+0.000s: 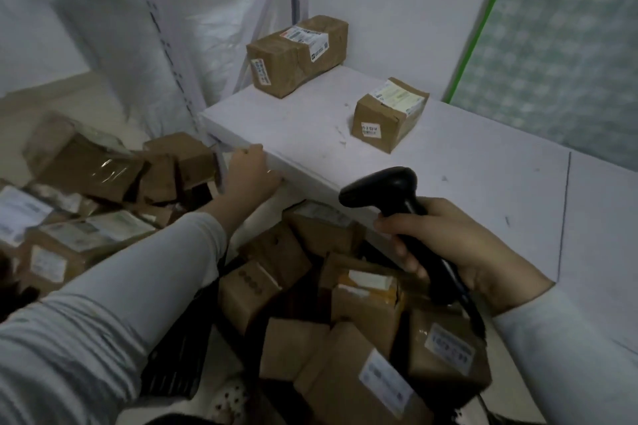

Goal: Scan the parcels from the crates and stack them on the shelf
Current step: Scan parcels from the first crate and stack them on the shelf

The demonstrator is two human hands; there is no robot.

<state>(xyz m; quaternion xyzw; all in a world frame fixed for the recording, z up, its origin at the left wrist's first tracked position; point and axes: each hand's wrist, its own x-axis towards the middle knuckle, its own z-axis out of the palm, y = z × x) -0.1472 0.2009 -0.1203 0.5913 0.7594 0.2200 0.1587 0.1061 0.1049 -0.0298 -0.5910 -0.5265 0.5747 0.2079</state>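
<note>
Two brown cardboard parcels stand on the white shelf (310, 134): a long parcel (297, 55) at the back and a small parcel (388, 115) nearer the middle. My right hand (448, 248) grips a black barcode scanner (397, 197) by its handle, its head over the shelf's front edge. My left hand (250, 171) reaches forward to the shelf's left front corner, above a heap of parcels; I cannot tell whether its fingers hold anything. A black crate (172, 369) below holds several brown parcels (362, 297) with white labels.
More labelled parcels (86, 224) lie piled at the left, on and beside the floor. White plastic sheeting (155, 28) hangs behind the shelf. A green-edged patterned panel (559, 45) stands at the right. My foot in a spotted shoe (231, 400) is by the crate.
</note>
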